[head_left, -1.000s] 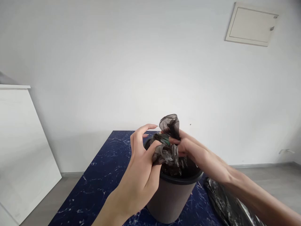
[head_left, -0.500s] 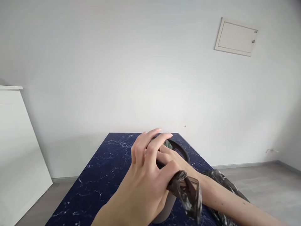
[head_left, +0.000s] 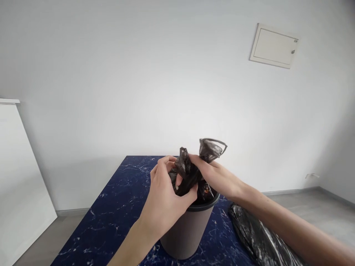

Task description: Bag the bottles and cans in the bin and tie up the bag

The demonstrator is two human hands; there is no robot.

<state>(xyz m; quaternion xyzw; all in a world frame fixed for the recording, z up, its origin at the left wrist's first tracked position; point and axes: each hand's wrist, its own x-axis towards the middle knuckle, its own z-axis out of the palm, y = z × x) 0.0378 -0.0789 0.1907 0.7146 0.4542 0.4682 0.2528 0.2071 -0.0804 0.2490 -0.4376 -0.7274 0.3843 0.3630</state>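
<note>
A grey round bin [head_left: 185, 231] stands on a dark blue marbled table [head_left: 116, 210]. A black plastic bin bag [head_left: 190, 173] sits in it, its top gathered into two twisted ends sticking up above the rim. My left hand [head_left: 163, 199] is closed around the left bunch of the bag. My right hand [head_left: 213, 173] comes in from the right and pinches the other end, whose loop stands above my fingers. Both hands meet right over the bin's mouth.
A crumpled black plastic bag [head_left: 257, 236] lies on the table to the right of the bin, under my right forearm. A white board [head_left: 19, 177] leans at the left. A white wall hatch [head_left: 273, 46] is high on the right.
Half a second ago my hands were low over the bin with a bag end hanging toward me. Now both bag ends are pulled up and gripped together above the bin.
</note>
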